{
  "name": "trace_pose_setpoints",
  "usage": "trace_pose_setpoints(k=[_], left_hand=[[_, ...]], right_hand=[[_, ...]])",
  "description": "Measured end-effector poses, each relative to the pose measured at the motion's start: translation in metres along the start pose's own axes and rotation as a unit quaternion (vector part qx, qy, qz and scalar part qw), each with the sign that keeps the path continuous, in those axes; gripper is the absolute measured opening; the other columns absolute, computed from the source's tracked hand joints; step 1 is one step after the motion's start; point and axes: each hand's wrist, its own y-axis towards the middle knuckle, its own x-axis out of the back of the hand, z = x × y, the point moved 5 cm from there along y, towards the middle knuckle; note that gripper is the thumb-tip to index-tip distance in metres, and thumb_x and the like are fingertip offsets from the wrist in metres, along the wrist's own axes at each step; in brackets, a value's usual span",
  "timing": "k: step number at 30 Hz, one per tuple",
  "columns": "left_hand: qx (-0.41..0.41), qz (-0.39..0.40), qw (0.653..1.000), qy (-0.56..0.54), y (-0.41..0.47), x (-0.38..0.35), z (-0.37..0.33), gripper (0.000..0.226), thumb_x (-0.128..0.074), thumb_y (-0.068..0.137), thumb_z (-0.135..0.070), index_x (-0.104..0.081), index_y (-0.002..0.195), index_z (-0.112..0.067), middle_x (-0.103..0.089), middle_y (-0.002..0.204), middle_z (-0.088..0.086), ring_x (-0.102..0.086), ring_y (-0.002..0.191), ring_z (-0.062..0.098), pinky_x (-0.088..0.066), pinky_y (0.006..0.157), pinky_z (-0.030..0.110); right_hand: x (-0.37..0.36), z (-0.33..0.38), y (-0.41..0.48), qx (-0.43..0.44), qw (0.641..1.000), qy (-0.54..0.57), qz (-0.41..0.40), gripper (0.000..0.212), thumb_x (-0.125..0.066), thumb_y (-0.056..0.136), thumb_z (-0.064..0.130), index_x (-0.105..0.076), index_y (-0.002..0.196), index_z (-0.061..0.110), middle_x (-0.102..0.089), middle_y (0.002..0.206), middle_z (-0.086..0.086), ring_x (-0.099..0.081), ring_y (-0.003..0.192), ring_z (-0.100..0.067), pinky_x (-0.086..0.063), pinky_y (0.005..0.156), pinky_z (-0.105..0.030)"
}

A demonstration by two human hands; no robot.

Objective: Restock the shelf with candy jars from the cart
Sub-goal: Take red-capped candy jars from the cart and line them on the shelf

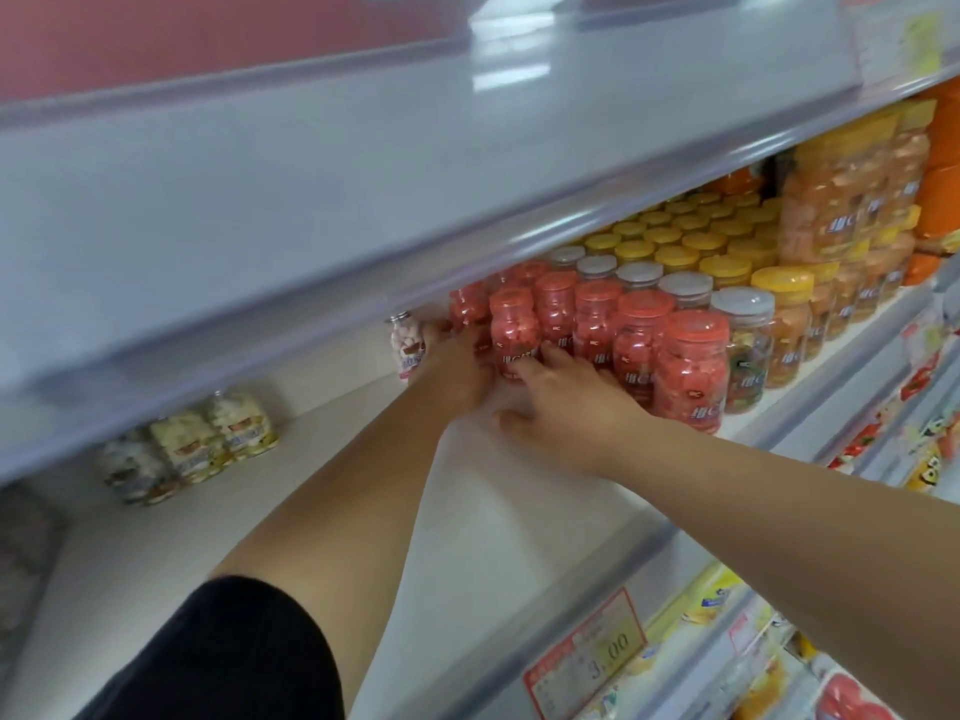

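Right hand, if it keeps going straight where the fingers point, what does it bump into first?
The right hand points up and back at the red candy jar. Its fingertips look already on or almost on that jar's front, so the jar comes first; depth is hard to judge.

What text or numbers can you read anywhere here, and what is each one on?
"3.00": red-bordered price tag on the shelf's front rail.
Red jar labels: white lettering, too blurred to read.
Yellow tag on the upper shelf edge: unreadable.
Small candy bottle label: unreadable.
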Motion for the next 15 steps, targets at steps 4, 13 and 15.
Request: trace_pose_setpoints(k=[4,13,15], left_hand=[[-0.037,-0.003,0.999,-0.013,0.005,-0.005,-0.003,0.039,-0.054,0.083,-0.038,-0.061,0.12,-0.027,-0.056,0.128,0.015,-0.061,0.107,0.031,-0.049,0.101,0.042],[-0.014,-0.023,0.997,-0.071,-0.031,0.018,-0.011,0.041,-0.061,0.082,-0.021,-0.061,0.123,-0.019,-0.053,0.128,0.01,-0.051,0.122,0.028,-0.047,0.099,0.034],[-0.019,0.002,0.991,-0.131,-0.044,0.018,-0.019,0.034,-0.071,0.076,-0.035,-0.062,0.108,-0.029,-0.062,0.108,-0.005,-0.06,0.102,0.015,-0.05,0.083,0.023]], right_hand=[[-0.002,-0.001,0.004,0.006,1.0,0.003,-0.005,0.063,-0.051,0.093,0.052,-0.036,0.146,0.022,-0.039,0.144,-0.009,-0.04,0.131,-0.033,-0.034,0.108,-0.046],[-0.002,-0.001,0.001,0.045,0.999,0.014,-0.002,0.066,-0.054,0.093,0.051,-0.038,0.147,0.017,-0.038,0.148,-0.009,-0.042,0.133,-0.032,-0.038,0.109,-0.046],[-0.002,-0.004,-0.01,0.064,0.998,-0.009,0.023,0.057,-0.052,0.095,0.048,-0.048,0.141,0.014,-0.048,0.143,-0.008,-0.048,0.128,-0.029,-0.042,0.106,-0.043]])
